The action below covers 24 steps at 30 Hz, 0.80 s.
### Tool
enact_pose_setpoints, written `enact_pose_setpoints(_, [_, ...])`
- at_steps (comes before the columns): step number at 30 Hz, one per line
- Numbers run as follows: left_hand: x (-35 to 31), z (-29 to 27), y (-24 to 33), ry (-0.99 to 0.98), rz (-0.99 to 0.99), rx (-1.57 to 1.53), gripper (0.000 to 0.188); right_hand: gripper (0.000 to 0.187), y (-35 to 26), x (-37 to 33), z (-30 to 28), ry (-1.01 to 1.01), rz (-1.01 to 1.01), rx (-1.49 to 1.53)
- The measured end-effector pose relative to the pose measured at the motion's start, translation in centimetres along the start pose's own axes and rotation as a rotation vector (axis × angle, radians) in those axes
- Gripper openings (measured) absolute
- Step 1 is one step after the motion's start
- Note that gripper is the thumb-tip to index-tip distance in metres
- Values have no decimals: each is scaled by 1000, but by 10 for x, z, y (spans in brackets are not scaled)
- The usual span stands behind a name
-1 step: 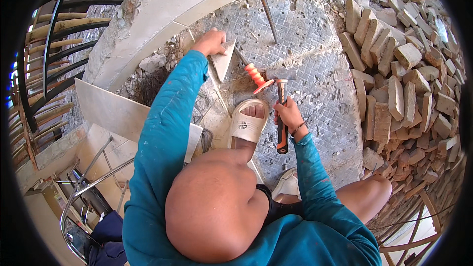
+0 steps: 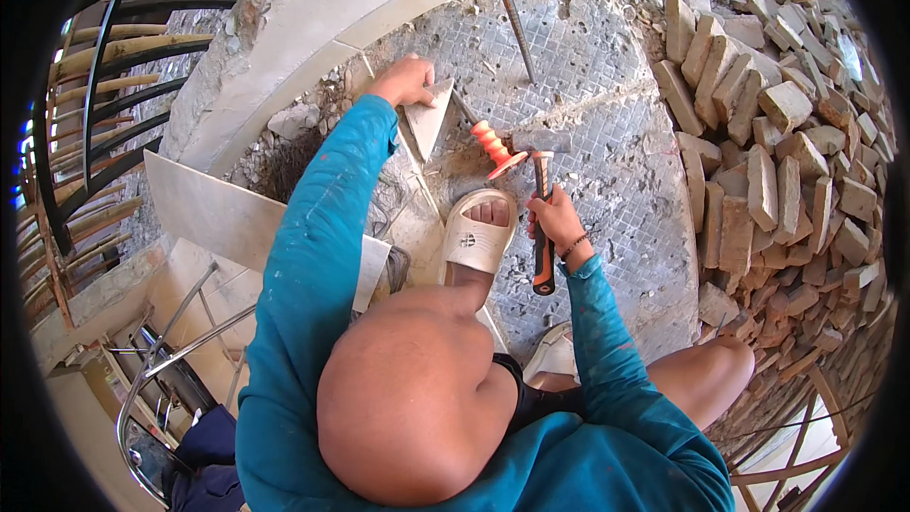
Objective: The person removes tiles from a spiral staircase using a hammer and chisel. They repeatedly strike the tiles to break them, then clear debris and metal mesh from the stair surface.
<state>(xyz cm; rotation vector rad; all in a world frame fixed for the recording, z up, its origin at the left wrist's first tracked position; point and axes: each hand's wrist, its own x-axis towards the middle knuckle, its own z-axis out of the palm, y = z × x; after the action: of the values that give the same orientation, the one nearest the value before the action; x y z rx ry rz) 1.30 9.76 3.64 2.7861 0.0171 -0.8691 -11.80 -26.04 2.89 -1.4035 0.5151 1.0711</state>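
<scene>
My left hand (image 2: 403,81) reaches forward and grips the top corner of a triangular piece of pale tile (image 2: 428,118) that stands against the rough floor. My right hand (image 2: 555,223) is closed around the black and orange handle of a hammer (image 2: 541,180). The hammer's steel head rests low over the floor, next to a chisel with an orange hand guard (image 2: 495,148) that lies loose between my hands. My foot in a cream sandal (image 2: 477,235) is planted just below the chisel.
A heap of loose bricks (image 2: 777,133) fills the right side. A thin metal rod (image 2: 507,9) slants across the gridded mortar floor (image 2: 616,152). Rubble (image 2: 294,128) lies by a curved pale edge, a tile slab (image 2: 213,213) leans at left, and a black railing (image 2: 114,85) stands beyond.
</scene>
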Motion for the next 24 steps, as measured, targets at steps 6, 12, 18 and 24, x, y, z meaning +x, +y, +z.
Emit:
enact_pose_setpoints(6, [-16, -25, 16, -220, 146, -129, 39, 18, 1, 2, -2, 52, -64, -178])
enact_pose_setpoints(12, [-86, -37, 48, 130, 218, -308, 33, 45, -45, -17, -11, 190, -299, -1040])
enact_pose_setpoints(18, [-140, -43, 104, 72, 183, -648, 31, 77, -98, -49, -5, -178, -573, -233])
enact_pose_setpoints(24, [-159, -76, 133, 166, 313, -687, 31, 59, -123, -68, 22, -216, -725, -535])
